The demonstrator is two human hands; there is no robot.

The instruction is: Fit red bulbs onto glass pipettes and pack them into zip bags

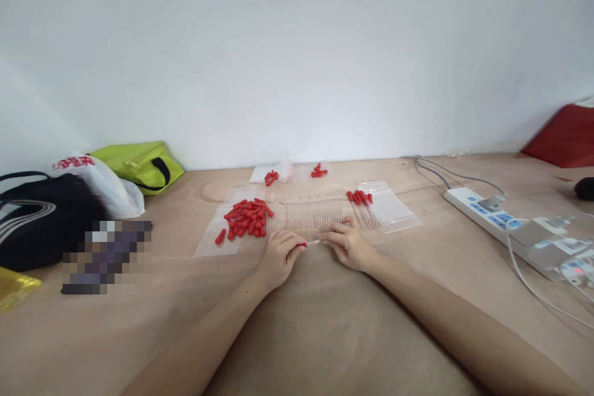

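My left hand (pixel 280 256) is closed on a red rubber bulb (pixel 303 244), whose tip shows at the fingertips. Between the hands runs a thin clear tube (pixel 314 242), its right end pinched by my right hand (pixel 347 244). Behind them lies a row of clear glass tubes (pixel 315 211). A pile of red bulbs (pixel 245 216) rests on a plastic bag (pixel 211 234) to the left. To the right, several tubes with red bulbs on their ends (pixel 361 199) lie beside a white bag (pixel 392 207).
Small groups of red bulbs (pixel 271 177) lie on bags near the wall. A power strip (pixel 482 213) with plugs and cables is at the right. A green bag (pixel 139 164), white bag (pixel 111 182) and black bag (pixel 46 216) stand left; a red bag (pixel 563 136) is far right.
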